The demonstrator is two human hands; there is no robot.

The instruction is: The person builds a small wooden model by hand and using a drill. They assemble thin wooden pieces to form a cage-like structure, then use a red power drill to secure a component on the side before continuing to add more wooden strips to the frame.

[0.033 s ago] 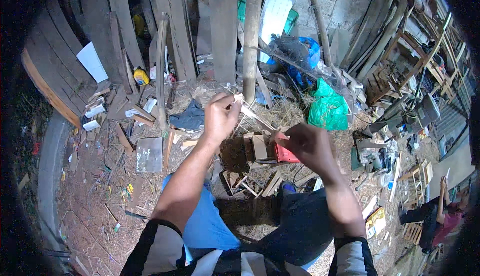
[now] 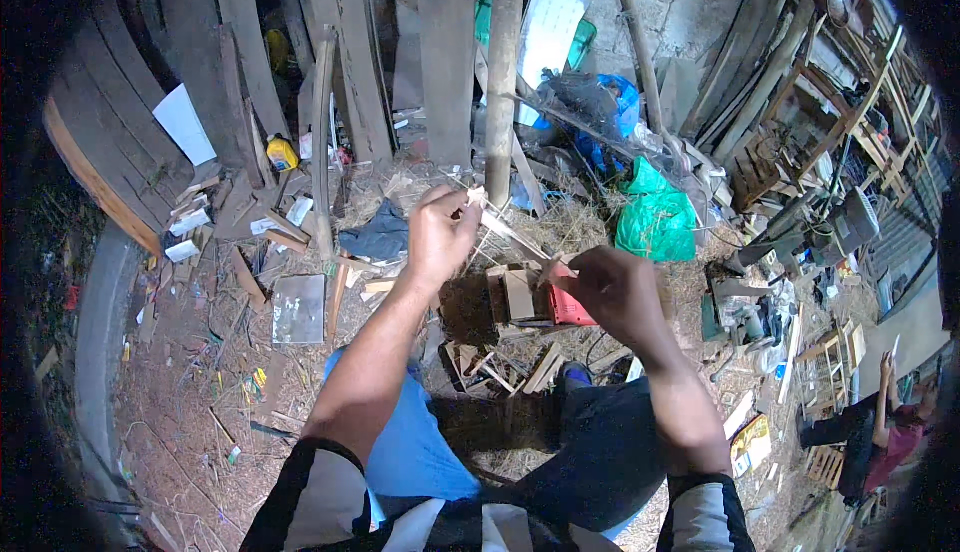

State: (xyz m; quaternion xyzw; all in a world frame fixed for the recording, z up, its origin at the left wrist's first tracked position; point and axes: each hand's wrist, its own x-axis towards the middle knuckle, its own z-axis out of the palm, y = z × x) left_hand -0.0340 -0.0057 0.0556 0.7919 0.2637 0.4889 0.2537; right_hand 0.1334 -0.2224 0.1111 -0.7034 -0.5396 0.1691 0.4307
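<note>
Just above the frame's centre, a thin wooden strip (image 2: 498,225) spans the space between the two hands, its long axis sloping from upper left to lower right. The left hand (image 2: 440,237) pinches its upper end; the right hand (image 2: 622,297) appears to pinch the lower end, though blur hides the exact contact. The strip lies up and left from the right hand, beside a red object (image 2: 570,309) lower in view
</note>
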